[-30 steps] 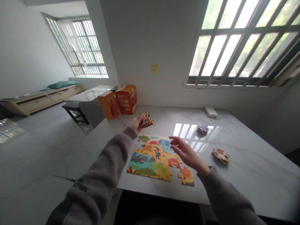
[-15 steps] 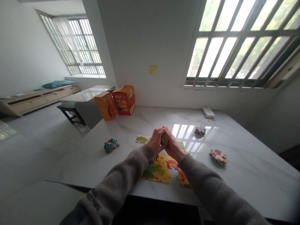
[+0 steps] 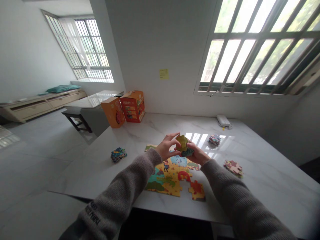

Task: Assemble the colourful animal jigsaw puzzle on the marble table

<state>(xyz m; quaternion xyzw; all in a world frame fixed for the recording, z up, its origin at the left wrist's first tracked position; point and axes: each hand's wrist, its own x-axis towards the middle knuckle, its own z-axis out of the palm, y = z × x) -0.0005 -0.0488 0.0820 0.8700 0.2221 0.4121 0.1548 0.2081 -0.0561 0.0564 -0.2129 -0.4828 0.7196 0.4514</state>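
Note:
A stack of puzzle pieces [image 3: 182, 142], yellow-green on its face with darker green ones below, is held up over the table between my two hands. My left hand [image 3: 167, 147] curls around the stack's left side, fingertips against the yellow-green pieces. From the right, my right hand [image 3: 199, 154] grips the lower pieces. Under them lies a partly joined jigsaw puzzle [image 3: 167, 178] with a yellow ground, green shapes and a small figure. An orange-red puzzle piece [image 3: 197, 190] sits at its lower right, beside a gap.
Small puzzle stacks lie around: a blue one [image 3: 118, 154] at left, a pinkish one [image 3: 233, 167] at right, a multicoloured one [image 3: 214, 140] farther back. Orange boxes [image 3: 132, 106] stand at the table's back left. A white device with a cord [image 3: 223, 121] rests near the wall.
My hands were cupped together around the stack; now they are farther apart and the stack is turned, showing its yellow-green face. My right hand has shifted right.

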